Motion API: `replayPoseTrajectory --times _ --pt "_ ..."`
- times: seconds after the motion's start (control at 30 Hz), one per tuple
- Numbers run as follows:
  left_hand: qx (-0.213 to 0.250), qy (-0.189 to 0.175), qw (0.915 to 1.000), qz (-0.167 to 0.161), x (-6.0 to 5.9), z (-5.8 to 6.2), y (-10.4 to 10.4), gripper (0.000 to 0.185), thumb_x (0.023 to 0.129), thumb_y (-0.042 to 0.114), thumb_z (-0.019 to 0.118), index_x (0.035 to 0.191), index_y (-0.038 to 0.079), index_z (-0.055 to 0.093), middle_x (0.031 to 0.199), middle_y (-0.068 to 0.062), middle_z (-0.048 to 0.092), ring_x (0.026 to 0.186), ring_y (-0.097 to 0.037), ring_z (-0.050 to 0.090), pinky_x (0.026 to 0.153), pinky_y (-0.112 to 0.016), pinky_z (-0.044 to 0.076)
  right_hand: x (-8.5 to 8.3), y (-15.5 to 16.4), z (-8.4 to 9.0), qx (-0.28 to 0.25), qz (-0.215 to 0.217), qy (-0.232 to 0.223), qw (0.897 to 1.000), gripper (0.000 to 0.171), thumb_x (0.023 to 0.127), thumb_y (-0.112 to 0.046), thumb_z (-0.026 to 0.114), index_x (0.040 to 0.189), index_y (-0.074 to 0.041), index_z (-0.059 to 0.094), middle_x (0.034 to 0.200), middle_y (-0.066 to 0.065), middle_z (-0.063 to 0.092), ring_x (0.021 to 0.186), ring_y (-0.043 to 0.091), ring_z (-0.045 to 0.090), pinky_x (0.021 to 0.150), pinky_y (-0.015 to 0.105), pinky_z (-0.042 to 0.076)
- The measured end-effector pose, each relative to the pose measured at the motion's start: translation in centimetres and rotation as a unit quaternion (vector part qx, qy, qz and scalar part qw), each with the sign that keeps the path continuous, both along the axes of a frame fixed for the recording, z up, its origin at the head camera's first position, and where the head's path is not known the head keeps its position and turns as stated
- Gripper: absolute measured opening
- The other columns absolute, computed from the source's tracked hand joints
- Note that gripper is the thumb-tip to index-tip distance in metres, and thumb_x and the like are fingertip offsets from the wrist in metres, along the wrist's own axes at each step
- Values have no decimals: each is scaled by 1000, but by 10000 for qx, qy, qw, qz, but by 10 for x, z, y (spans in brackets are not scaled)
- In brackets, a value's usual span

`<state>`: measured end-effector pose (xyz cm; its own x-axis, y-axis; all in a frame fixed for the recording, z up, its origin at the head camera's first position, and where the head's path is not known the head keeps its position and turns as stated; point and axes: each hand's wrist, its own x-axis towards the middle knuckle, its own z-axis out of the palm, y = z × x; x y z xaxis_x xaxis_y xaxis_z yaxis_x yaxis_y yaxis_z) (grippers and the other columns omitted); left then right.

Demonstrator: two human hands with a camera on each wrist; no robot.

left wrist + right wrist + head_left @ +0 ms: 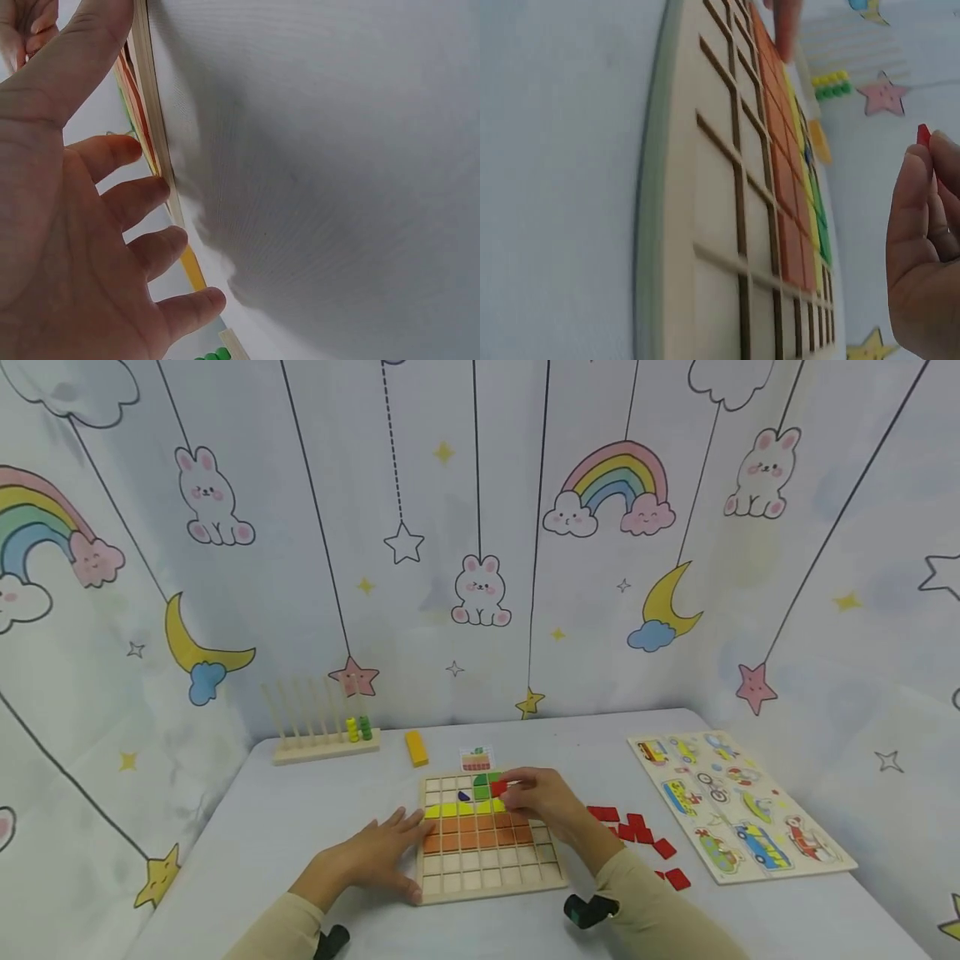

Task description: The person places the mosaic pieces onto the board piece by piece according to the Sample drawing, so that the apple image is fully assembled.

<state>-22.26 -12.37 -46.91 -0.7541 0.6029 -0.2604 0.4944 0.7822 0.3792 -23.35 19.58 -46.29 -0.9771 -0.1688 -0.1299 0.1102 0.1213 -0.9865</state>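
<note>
A wooden grid board (pixel 489 878) lies on the table, with orange tiles (pixel 476 833), a yellow row (pixel 450 809), green pieces (pixel 481 792) and a small dark blue piece (pixel 463 796) in its cells. My right hand (pixel 553 803) is over the board's far right part, pinching a red tile (pixel 924 136) between thumb and fingertips. My left hand (pixel 82 225) has its fingers spread along the board's left edge, the thumb at the near left corner. Several loose red tiles (pixel 636 828) lie right of the board, some partly hidden by the right arm.
Behind the board are a small picture card (pixel 477 759) and a yellow-orange block (pixel 416 748). A peg rack (pixel 326 747) with yellow and green beads stands back left. On the right lies a vehicle picture board (pixel 742 810). A patterned curtain (pixel 420 635) hangs behind the table.
</note>
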Motion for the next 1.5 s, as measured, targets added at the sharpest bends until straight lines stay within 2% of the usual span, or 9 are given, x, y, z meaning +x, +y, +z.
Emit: replayPoseTrajectory --times 0.13,0.23,0.4,0.5,0.67,1.03,1.4,1.5 --pt "-125 110 9999 16 -1 0 -1 112 69 64 85 158 15 37 166 -9 31 154 -40 23 116 -71 24 7 -46 -1 535 590 11 9968 36 88 -13 80 122 -6 72 94 9 69 76 20 68 68 29 60" --pt "-168 149 9997 34 -2 1 -1 117 68 65 85 159 11 35 166 -8 32 154 -39 23 116 -70 25 15 -73 -2 1132 917 30 9893 28 85 -12 83 112 -13 76 87 6 67 65 16 61 58 24 54" --pt "-83 37 9999 111 -2 2 -2 118 67 65 85 159 11 35 166 -7 32 155 -38 22 117 -70 23 29 -102 -8 2292 1324 307 9639 21 81 -12 86 99 -20 78 76 -1 62 65 12 56 54 23 43" --pt "-42 8 9999 116 -1 2 -3 119 67 64 85 160 10 34 166 -8 32 155 -38 22 117 -69 23 32 -110 -12 2625 1405 554 9530 21 78 -8 87 94 -19 77 71 -3 61 65 12 54 53 24 40" --pt "-57 63 9998 153 -2 3 -2 121 66 64 86 160 10 33 166 -9 33 155 -38 22 118 -69 23 35 -113 -11 2775 1342 734 9485 22 77 -6 88 93 -18 77 68 -2 60 62 12 53 52 23 40" --pt "-11 -9 9999 145 2 4 0 118 67 60 88 159 8 34 165 -10 33 155 -38 22 118 -68 24 36 -118 -13 3168 1284 925 9352 22 78 -7 88 94 -17 77 76 -8 61 69 13 55 56 24 44" --pt "-6 27 9999 141 1 3 0 121 66 62 87 160 9 33 166 -10 32 155 -38 22 118 -68 24 34 -116 -11 3148 1330 816 9363 28 74 -7 90 95 -19 76 78 -7 62 69 12 55 58 24 44" --pt "4 30 9999 164 2 3 0 121 66 60 88 160 9 33 166 -10 32 155 -37 22 118 -67 23 33 -110 -7 3080 1297 834 9388 27 76 -8 88 99 -18 76 80 -7 62 71 12 56 60 25 45"
